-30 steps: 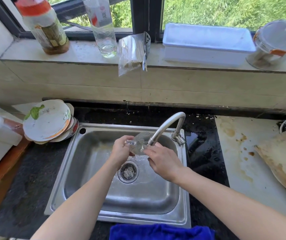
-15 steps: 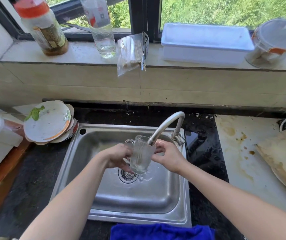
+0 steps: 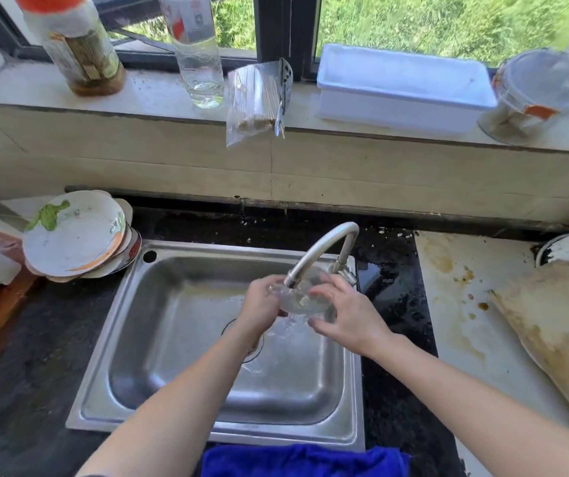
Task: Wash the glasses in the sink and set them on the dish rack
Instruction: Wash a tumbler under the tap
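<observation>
I find the sink (image 3: 159, 339) open at left and front. The faucet (image 3: 322, 249) arches over its right rear. Plates (image 3: 76, 235) crowd its left rear corner; a board (image 3: 551, 335) lies right.

We record a dark bench (image 3: 35, 356), steel sink (image 3: 172, 321) set in; stacked plates (image 3: 73, 232) left of the sink; stained white board (image 3: 455, 315) right, worn wooden board (image 3: 558, 339) lying on it; blue cloth (image 3: 303, 461) at near edge.

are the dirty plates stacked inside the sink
No, the stack of plates sits on the counter beside the sink, at its far-left corner, outside the basin.
</observation>
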A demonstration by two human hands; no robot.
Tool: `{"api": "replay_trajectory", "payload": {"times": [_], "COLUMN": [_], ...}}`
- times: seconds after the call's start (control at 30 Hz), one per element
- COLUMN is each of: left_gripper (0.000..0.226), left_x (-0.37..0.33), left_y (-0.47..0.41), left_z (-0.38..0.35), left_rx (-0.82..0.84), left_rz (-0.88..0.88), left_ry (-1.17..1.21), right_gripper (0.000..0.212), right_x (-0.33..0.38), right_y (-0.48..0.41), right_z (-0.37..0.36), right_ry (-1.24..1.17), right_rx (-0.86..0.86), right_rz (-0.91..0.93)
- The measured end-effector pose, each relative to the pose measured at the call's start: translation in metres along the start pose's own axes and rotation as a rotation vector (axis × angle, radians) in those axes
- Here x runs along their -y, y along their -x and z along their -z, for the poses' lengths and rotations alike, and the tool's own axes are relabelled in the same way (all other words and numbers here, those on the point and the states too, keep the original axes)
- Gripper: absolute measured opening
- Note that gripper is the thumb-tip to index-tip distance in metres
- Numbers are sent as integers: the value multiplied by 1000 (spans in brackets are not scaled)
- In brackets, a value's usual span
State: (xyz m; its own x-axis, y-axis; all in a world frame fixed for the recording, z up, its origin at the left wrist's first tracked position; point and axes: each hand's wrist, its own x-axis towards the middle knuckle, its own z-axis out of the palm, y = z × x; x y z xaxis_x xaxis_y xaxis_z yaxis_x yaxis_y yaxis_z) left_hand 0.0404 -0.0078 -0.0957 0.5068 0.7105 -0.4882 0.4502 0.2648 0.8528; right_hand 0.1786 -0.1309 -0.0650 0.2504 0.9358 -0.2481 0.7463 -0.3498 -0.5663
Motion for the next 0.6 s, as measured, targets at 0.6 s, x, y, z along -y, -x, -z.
{"api": "replay_trajectory", "payload": {"times": [0.6], "left_gripper": [27], "left_x": [-48], "left_y": [3], "left_z": [52], "left_rx": [-374], "left_rz": [-311], "left_ry": [-1191], "right_gripper": [46], "right_x": [29], "right_y": [-19], "right_z": [-49], "right_ry": [-18], "right_rx": [-181], "right_rz": [7]}}
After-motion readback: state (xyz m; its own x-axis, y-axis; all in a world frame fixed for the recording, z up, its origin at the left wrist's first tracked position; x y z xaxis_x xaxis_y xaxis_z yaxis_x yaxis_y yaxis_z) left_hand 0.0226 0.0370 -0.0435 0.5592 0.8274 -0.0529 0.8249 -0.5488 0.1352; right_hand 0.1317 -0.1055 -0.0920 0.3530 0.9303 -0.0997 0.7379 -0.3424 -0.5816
